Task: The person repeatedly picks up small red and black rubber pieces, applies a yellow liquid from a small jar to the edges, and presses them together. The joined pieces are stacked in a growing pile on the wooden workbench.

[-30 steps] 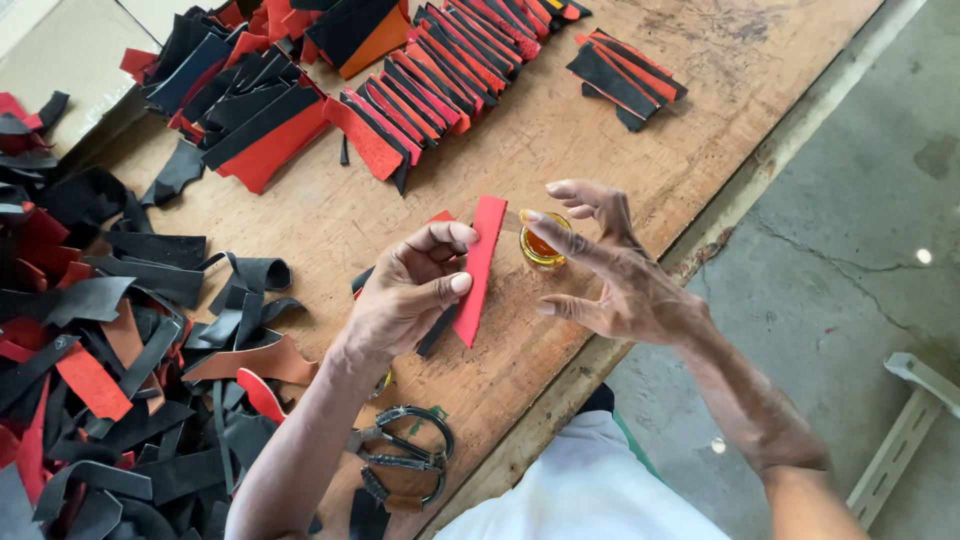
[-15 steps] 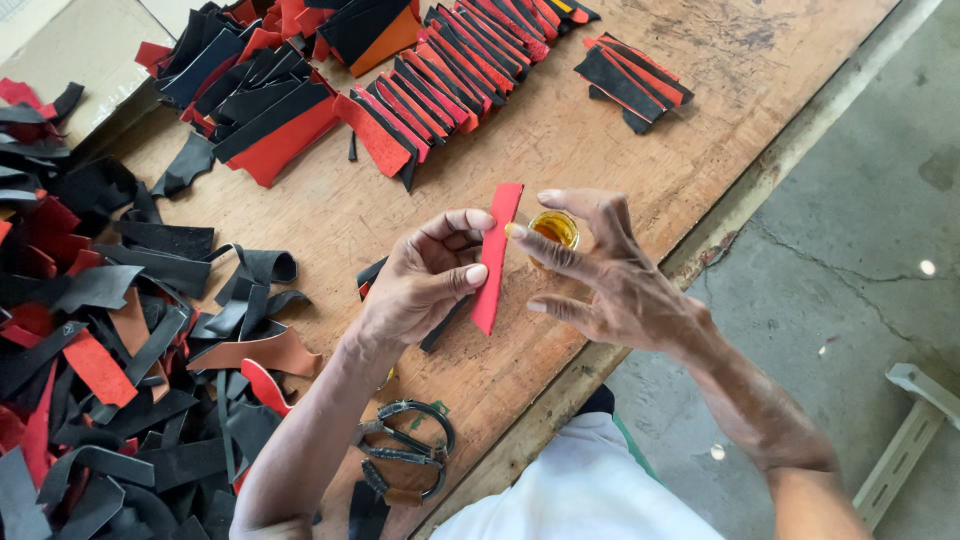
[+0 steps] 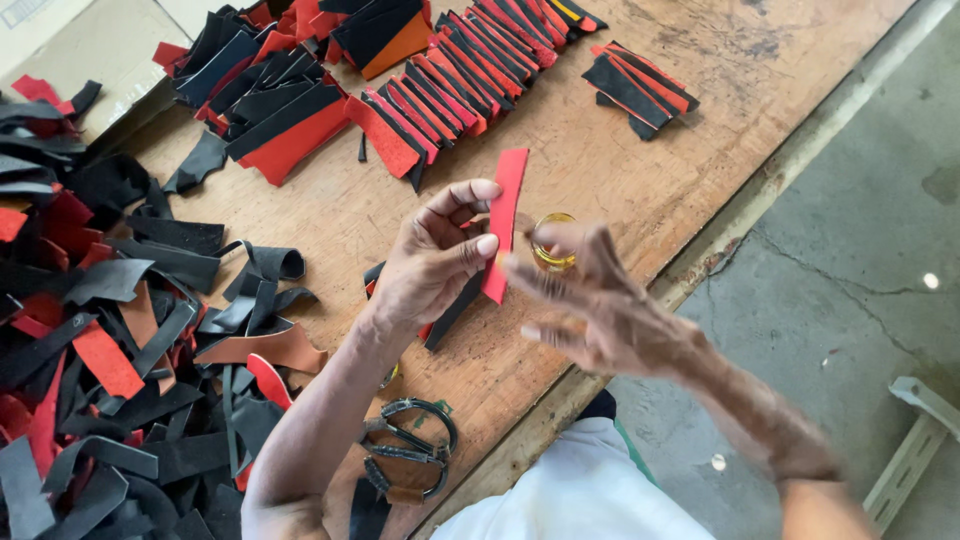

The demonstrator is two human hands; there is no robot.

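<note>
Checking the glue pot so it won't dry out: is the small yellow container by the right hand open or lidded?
Open: the small container shows a bare round rim, amber inside, no lid.

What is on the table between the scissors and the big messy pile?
In the head view, only bare wooden table lies between the scissors and the pile of strips.

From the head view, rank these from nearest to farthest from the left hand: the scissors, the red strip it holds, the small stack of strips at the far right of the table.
1. red strip, pinched in the left hand.
2. scissors, near table edge, below the forearm.
3. small stack, far right of table.
</note>
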